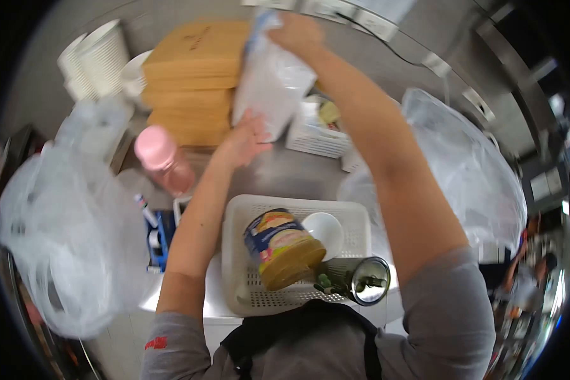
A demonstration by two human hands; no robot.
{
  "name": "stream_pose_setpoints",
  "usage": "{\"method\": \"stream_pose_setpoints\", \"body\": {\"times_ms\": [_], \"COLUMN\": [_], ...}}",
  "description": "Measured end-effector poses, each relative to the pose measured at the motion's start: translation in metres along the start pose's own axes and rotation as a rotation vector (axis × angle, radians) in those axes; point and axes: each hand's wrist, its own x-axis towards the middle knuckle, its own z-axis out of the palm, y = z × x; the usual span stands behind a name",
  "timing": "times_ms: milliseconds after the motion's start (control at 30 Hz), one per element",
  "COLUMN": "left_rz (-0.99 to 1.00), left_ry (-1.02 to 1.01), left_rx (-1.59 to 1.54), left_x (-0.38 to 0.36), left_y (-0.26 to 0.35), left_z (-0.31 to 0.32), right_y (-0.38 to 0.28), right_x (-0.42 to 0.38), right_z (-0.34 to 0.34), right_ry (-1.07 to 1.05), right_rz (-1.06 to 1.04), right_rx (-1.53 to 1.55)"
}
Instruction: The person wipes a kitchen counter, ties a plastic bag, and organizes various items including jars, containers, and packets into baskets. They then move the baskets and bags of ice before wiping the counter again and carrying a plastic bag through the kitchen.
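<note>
White, shiny packet at the upper centre of the frame, beside a brown paper stack. From the lower right, one arm stretches up, elbow slightly bent; its right hand curls over the packet's top, too blurred to confirm a grip. From the lower left, the left hand reaches up, open, fingers spread at the packet's lower edge.

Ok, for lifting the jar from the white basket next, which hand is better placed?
Probably the left hand, at the near end of the white package and closer to the jar in the basket; the right hand is at the far end.
</note>
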Motion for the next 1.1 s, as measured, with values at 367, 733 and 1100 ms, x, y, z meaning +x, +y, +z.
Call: {"method": "stream_pose_setpoints", "body": {"times_ms": [367, 733, 1100], "left_rz": [-0.079, 1.19, 0.617], "left_ry": [0.002, -1.134, -0.796], "left_rx": [0.22, 1.009, 2.489], "left_x": [0.115, -0.076, 0.006], "left_y": [0.032, -0.039, -0.154], "left_z": [-0.004, 0.361, 0.425], "right_y": [0.148, 0.341, 0.375], "right_x": [-0.098, -0.392, -0.484], "right_z": [-0.175, -0.175, -0.173], "right_ry": [-0.377, -0.598, -0.974], "right_rz": [-0.165, 0.015, 0.352], "right_rx": [-0.214, -0.079, -0.331]}}
